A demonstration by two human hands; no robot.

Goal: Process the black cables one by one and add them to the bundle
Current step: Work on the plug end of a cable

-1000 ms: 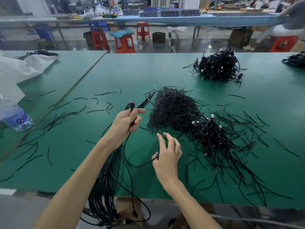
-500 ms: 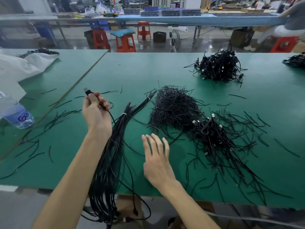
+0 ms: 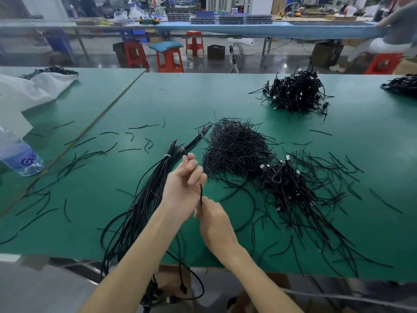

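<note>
My left hand is raised over the green table and grips one black cable near its plug end, which sticks out past my fingertips. My right hand pinches the same cable just below the left hand. To the left lies the bundle of straight black cables, tied with a white band near its far end and hanging over the table's front edge. A tangle of coiled black cables with silver plugs lies to the right of my hands.
A heap of short black ties sits beyond my hands. Another cable pile lies farther back right. Loose ties are scattered left. A water bottle and white bag sit at the far left. Red stools stand beyond the table.
My left hand swung from the left side back to the centre with the cable's plug end. My right hand lifted off the table and took hold of the same cable below it.
</note>
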